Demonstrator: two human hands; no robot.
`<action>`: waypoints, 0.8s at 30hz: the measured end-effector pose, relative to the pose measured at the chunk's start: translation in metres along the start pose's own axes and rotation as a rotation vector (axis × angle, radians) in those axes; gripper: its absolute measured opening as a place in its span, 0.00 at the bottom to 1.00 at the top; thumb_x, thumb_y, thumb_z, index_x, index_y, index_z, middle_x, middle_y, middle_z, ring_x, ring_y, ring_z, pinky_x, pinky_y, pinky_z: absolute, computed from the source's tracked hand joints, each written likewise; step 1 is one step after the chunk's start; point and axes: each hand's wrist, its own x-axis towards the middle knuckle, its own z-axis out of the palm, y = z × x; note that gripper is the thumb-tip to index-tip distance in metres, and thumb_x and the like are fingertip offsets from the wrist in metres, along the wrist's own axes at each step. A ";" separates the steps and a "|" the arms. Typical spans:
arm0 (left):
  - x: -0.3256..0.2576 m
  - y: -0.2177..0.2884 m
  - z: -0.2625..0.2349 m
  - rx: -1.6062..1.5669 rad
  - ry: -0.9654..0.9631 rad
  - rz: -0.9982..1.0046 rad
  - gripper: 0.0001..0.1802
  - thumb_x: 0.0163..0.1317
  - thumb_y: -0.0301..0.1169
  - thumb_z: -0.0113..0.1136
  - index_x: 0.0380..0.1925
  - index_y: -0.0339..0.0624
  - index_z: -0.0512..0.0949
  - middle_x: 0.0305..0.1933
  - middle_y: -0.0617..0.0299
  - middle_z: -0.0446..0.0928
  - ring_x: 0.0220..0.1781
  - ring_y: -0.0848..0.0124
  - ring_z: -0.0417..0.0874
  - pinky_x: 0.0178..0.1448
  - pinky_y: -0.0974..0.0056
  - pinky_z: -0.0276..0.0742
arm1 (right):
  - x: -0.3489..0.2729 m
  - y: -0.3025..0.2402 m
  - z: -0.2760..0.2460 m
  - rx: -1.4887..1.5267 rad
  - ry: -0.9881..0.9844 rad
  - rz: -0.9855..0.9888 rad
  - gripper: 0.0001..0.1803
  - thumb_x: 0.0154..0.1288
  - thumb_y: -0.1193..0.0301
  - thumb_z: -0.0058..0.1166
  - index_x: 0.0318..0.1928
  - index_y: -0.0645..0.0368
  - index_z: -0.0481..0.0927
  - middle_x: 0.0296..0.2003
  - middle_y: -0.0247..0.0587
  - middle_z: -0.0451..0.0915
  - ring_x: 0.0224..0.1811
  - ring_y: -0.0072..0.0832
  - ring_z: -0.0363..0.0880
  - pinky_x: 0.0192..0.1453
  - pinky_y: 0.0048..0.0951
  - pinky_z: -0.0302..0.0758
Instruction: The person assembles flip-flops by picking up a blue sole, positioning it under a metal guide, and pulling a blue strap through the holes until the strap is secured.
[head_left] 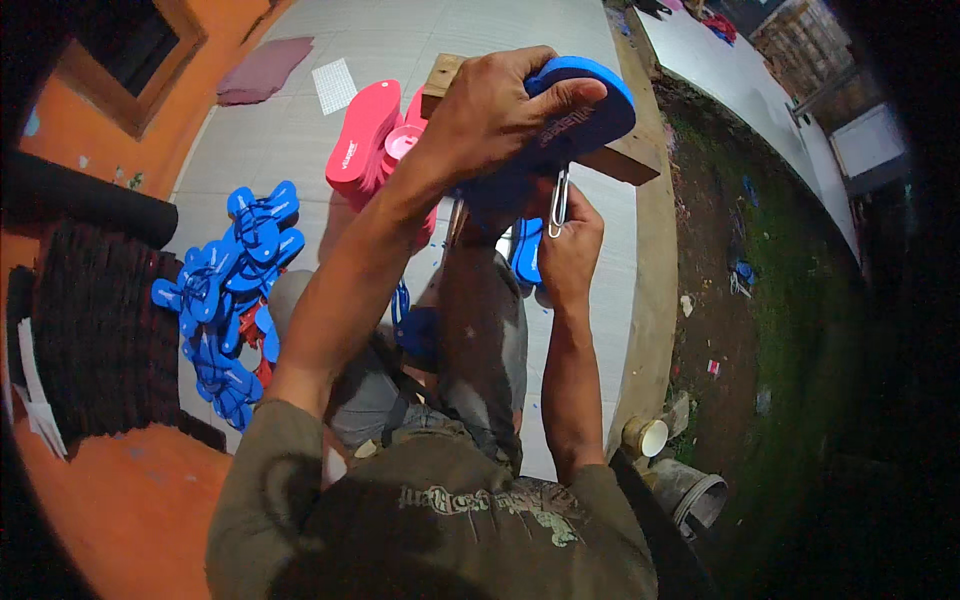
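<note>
Your left hand (492,115) grips a blue sandal sole (612,95), your thumb lying along its near face. Just below that sole, your right hand (572,245) holds a looped metal tool (557,212). Partly hidden behind the sole is a wooden beam (625,163). Pink soles (362,130) sit left of the sole; farther left and lower lies a pile of blue sandals (262,240).

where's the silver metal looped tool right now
In the head view, the silver metal looped tool is just right of upper centre, in the right hand, below the rounded blue foam sole gripped by the left hand.
</note>
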 end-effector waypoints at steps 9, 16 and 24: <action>0.006 -0.006 0.007 -0.126 -0.001 -0.004 0.27 0.52 0.54 0.56 0.28 0.36 0.76 0.25 0.55 0.77 0.27 0.68 0.79 0.31 0.65 0.72 | -0.033 -0.012 -0.007 0.429 -0.258 -0.105 0.16 0.64 0.65 0.45 0.24 0.65 0.73 0.21 0.33 0.67 0.23 0.18 0.63 0.27 0.19 0.58; 0.003 -0.007 0.006 -0.058 0.024 0.011 0.21 0.54 0.47 0.58 0.30 0.36 0.75 0.23 0.62 0.76 0.25 0.78 0.76 0.28 0.71 0.72 | -0.029 -0.007 0.007 0.709 -0.156 -0.237 0.18 0.63 0.59 0.46 0.29 0.63 0.73 0.23 0.33 0.67 0.25 0.21 0.66 0.30 0.22 0.65; 0.003 -0.013 0.013 -0.146 0.037 0.025 0.22 0.53 0.46 0.59 0.32 0.36 0.75 0.24 0.61 0.76 0.25 0.77 0.77 0.28 0.72 0.72 | -0.027 0.010 0.005 0.693 -0.236 -0.196 0.17 0.62 0.58 0.47 0.33 0.62 0.75 0.22 0.33 0.69 0.23 0.18 0.66 0.26 0.19 0.62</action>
